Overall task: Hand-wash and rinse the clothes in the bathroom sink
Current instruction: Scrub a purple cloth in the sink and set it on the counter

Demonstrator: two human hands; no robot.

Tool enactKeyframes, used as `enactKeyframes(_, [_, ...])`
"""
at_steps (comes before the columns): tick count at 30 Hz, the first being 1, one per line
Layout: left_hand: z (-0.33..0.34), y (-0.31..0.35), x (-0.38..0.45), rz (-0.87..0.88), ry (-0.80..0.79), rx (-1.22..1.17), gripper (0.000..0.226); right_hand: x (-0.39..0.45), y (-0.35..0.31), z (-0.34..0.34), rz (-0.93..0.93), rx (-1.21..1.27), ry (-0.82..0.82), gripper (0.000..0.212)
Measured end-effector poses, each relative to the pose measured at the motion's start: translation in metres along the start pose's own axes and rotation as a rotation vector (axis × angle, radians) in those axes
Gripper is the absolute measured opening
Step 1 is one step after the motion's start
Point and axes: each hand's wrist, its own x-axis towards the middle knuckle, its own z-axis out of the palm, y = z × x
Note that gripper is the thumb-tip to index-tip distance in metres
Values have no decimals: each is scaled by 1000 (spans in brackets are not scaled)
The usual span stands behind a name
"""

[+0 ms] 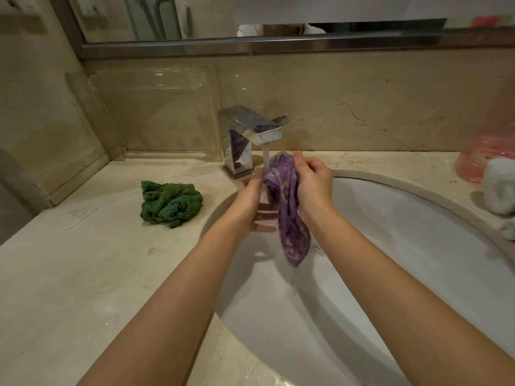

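A wet purple patterned cloth point(289, 218) hangs over the white sink point(404, 246), its top bunched under the water running from the chrome faucet point(250, 132). My right hand point(312, 182) grips the bunched top of the cloth from the right. On the cloth's left side is my left hand point(252, 196), with fingers reaching under it; part of that hand is hidden behind the cloth. Water drips from the cloth's lower tip into the basin.
A crumpled green cloth point(170, 204) lies on the marble counter point(83, 274) left of the sink. At the right edge stand a pink translucent container point(485, 151) and a white rolled cloth point(501, 188). A clear acrylic panel point(156, 112) leans against the back wall below the mirror.
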Motion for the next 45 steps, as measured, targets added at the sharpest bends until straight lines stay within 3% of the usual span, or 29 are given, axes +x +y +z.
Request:
enactKeyframes(4, [-2, 1, -2, -77, -136, -168, 66, -5, 1, 2, -93, 0, 73, 27])
enactKeyframes(7, [0, 5, -5, -101, -221, -446, 69, -14, 1, 6, -89, -23, 10, 22])
enactKeyframes(10, [3, 8, -10, -55, -95, -667, 57, -25, 4, 11, -146, -107, -114, 14])
enactKeyframes(13, [2, 7, -8, -1, -20, -734, 42, -24, 6, 13, -301, -309, -71, 16])
enactKeyframes(14, [2, 7, -9, 20, 3, -725, 41, -22, 7, 13, -255, -310, -42, 17])
enactKeyframes(16, [0, 8, -7, 54, 58, -720, 41, -19, 10, 10, 77, -189, -67, 26])
enactKeyframes(18, [-1, 8, -5, 81, 99, -739, 45, -20, 16, 5, 410, -63, -218, 45])
enactKeyframes(19, [-1, 8, -4, 100, 120, -730, 47, -21, 19, 3, 477, -5, -284, 51])
enactKeyframes(23, [-1, 7, 2, 215, 226, -656, 42, -18, 17, 5, 410, 87, -451, 56])
enactKeyframes(26, [-1, 8, 4, 286, 414, -460, 27, -25, 14, 12, 396, 10, -559, 46])
enactKeyframes(29, [5, 7, -2, 431, 481, -271, 23, -33, 19, 20, 414, 70, -516, 39])
enactKeyframes(33, [12, 7, -7, 489, 434, -145, 32, -30, 22, 29, 390, 164, -274, 42])
enactKeyframes(36, [21, 7, -11, 532, 489, 69, 35, -29, 27, 32, 212, -34, -99, 45])
enactKeyframes(38, [24, 8, -14, 541, 499, 84, 37, -32, 22, 29, 110, -156, 11, 39])
enactKeyframes(41, [23, 7, -14, 471, 454, 5, 39, -30, 15, 23, -69, -283, 8, 34])
enactKeyframes(45, [19, 9, -11, 230, 329, -154, 34, -26, 15, 22, -170, -394, -75, 25])
